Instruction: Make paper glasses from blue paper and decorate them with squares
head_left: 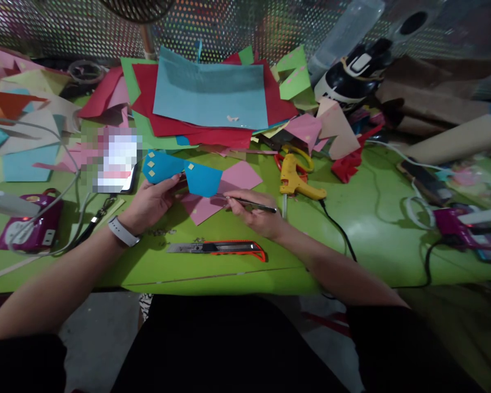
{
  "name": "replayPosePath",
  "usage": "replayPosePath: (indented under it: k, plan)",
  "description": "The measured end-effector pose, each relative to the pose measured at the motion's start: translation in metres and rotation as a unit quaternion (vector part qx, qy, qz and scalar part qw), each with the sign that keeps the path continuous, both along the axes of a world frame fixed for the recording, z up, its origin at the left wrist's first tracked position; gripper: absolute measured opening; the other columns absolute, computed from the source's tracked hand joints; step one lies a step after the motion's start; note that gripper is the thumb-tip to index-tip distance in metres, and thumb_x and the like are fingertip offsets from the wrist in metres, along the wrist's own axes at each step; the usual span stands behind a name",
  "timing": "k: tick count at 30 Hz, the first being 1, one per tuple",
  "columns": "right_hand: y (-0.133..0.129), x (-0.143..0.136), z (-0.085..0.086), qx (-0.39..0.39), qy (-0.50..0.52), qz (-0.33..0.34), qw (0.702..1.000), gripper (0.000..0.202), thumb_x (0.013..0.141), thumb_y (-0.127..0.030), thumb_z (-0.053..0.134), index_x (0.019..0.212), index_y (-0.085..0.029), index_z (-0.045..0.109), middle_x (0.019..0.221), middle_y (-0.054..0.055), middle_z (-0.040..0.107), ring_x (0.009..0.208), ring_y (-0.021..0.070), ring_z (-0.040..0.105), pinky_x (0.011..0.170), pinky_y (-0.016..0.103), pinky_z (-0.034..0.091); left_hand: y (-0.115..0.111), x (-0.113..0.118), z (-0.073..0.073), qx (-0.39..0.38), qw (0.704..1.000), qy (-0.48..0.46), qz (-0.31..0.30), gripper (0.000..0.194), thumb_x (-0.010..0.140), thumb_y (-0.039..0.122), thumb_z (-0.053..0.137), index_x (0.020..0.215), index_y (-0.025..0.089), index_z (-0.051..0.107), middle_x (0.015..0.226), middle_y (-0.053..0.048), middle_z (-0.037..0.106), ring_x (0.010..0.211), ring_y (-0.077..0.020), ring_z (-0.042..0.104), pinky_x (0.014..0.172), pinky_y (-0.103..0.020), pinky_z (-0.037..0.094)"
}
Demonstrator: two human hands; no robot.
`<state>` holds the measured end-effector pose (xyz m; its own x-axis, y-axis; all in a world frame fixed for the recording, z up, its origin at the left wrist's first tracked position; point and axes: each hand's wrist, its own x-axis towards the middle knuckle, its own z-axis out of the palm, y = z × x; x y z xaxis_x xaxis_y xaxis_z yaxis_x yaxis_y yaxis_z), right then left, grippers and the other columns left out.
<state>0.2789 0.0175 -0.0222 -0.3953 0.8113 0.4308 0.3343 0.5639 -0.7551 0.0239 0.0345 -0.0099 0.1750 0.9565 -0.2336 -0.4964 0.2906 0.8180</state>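
From the wearer's head, the one camera looked forward and down over the nearby green table (372, 202), reaching from black clothing (229, 349) to the perforated screen (213, 27) beyond.

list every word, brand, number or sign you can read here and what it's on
No text is clear enough to quote.
Bottle: letters on its pale band, too blurred to read.
Left purple socket box: label markings, too small to read.
Phone: screen pixelated, nothing readable.
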Motion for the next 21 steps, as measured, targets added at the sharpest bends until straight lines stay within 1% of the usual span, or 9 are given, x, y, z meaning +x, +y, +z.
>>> replayPosePath:
  k: [3,7,11,14,17,19,21]
  plan:
    - [-0.0009,-0.0007,-0.0006,0.016,-0.008,0.005,1.0,0.018,0.096,-0.027,0.06,0.105,-0.019,0.073,0.09,0.005,0.079,0.077,0.0153,0.075,0.069,0.029,0.062,0.0003,-0.0003,-0.0011,0.004,1.0,0.003,-0.006,0.014,0.083,0.022,0.077,0.095,0.018,0.073,0.105,-0.008,0.077,0.108,-0.0291,0.071,0.091,-0.045,0.061]
    - [-0.0008,-0.0021,-0.0012,0.023,0.01,0.019,1.0,0.016,0.096,-0.025,0.061,0.105,-0.019,0.073,0.089,0.005,0.079,0.075,0.0142,0.075,0.067,0.028,0.062,0.0001,-0.0007,-0.0006,0.004,1.0,0.011,-0.006,0.014,0.082,0.022,0.077,0.096,0.018,0.073,0.106,-0.008,0.077,0.106,-0.0272,0.072,0.087,-0.04,0.063]
    - [-0.0003,-0.0017,-0.0011,0.017,0.01,0.026,0.999,0.017,0.097,-0.027,0.06,0.106,-0.02,0.072,0.089,0.004,0.079,0.075,0.0139,0.075,0.067,0.027,0.062,-0.0005,-0.0001,0.0019,0.003,1.0,0.009,-0.008,0.013,0.082,0.02,0.077,0.095,0.018,0.073,0.106,-0.008,0.077,0.106,-0.0266,0.072,0.09,-0.041,0.061]
    - [-0.0012,-0.0006,-0.0013,0.065,-0.036,0.033,0.997,0.019,0.098,-0.027,0.057,0.108,-0.021,0.072,0.092,0.005,0.08,0.077,0.0152,0.075,0.07,0.03,0.062,-0.0008,0.0007,0.0032,-0.002,1.0,0.012,0.0,0.011,0.082,0.019,0.076,0.092,0.016,0.073,0.103,-0.009,0.077,0.103,-0.0264,0.072,0.092,-0.043,0.06]
    - [-0.0025,-0.0008,-0.0014,0.115,-0.076,0.042,0.99,0.02,0.099,-0.025,0.054,0.109,-0.022,0.071,0.092,0.004,0.08,0.077,0.0157,0.075,0.069,0.031,0.061,-0.0008,0.0014,0.0036,-0.003,1.0,0.014,0.006,0.009,0.082,0.018,0.075,0.09,0.016,0.072,0.102,-0.009,0.077,0.102,-0.0265,0.073,0.092,-0.043,0.06]
    - [-0.0029,-0.0017,-0.0019,0.136,-0.086,0.042,0.986,0.021,0.099,-0.023,0.053,0.11,-0.022,0.07,0.092,0.004,0.08,0.077,0.016,0.076,0.068,0.031,0.061,-0.0008,0.0018,0.0037,-0.001,1.0,0.016,0.007,0.008,0.082,0.018,0.074,0.09,0.017,0.072,0.101,-0.009,0.077,0.103,-0.0265,0.072,0.093,-0.043,0.059]
    - [-0.0029,-0.0026,-0.0031,0.151,-0.074,0.039,0.985,0.021,0.098,-0.021,0.054,0.111,-0.022,0.07,0.093,0.004,0.08,0.075,0.0158,0.076,0.067,0.03,0.062,-0.0008,0.0019,0.004,0.002,1.0,0.017,0.004,0.007,0.083,0.018,0.074,0.09,0.017,0.072,0.1,-0.009,0.077,0.102,-0.0263,0.072,0.093,-0.043,0.059]
